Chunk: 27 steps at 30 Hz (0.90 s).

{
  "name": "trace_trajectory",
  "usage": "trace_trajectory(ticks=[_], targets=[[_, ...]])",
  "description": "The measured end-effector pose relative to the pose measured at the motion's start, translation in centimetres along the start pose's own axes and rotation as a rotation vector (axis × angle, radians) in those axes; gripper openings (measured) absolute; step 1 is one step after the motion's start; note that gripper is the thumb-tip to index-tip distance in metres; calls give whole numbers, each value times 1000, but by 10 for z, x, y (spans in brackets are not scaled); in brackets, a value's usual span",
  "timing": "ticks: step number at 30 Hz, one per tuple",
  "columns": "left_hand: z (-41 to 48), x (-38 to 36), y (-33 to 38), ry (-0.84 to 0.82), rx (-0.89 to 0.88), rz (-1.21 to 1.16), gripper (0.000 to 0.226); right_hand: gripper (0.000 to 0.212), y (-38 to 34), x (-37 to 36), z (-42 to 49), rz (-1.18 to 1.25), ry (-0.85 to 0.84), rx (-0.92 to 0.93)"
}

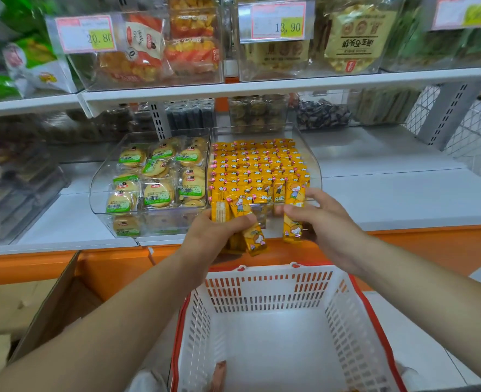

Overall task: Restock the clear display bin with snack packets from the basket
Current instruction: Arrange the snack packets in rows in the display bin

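My left hand [219, 233] grips several packets [255, 236]; right hand [318, 219] pinches one upright. Bin [313, 176] lies directly ahead, basket [267, 290] below.

Arms uncovered from frame edge to wrist: left forearm [106, 321], right forearm [431, 290]. The left hand [214, 236] and right hand [329, 224] are bare. Pale fabric [146, 379] at bottom edge; whether it is a garment is unclear.

A pink-edged price tag [86, 33] on the upper-left clear bin [194, 77] reads 20.80. A second price tag [277, 21] on the neighbouring upper bin [304, 73] reads 13.90. The yellow snack packets [257, 165] and green-labelled biscuit packs [157, 193] bear Chinese print too small to read surely.
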<state>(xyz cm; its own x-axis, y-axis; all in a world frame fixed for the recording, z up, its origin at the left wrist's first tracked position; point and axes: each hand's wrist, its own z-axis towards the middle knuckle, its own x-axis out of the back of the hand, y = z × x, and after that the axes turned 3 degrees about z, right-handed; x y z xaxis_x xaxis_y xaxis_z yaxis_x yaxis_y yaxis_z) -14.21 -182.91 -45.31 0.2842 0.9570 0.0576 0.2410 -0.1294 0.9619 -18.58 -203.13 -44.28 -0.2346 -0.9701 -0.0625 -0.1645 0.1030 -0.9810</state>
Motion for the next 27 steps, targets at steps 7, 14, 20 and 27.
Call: trace_trajectory(ticks=[7,14,20,27], targets=[[7,14,7,-1,-65,50,43,49,-20,19,30,-180,169,239],[13,20,11,-14,-118,42,41,40,-45,10,87,-646,194,450],[17,32,9,-24,-132,31,35,44,-32,-8,126,-1051,64,373],[23,36,6,-28,-135,39,32,48,-14,-18,140,-1074,50,357]])
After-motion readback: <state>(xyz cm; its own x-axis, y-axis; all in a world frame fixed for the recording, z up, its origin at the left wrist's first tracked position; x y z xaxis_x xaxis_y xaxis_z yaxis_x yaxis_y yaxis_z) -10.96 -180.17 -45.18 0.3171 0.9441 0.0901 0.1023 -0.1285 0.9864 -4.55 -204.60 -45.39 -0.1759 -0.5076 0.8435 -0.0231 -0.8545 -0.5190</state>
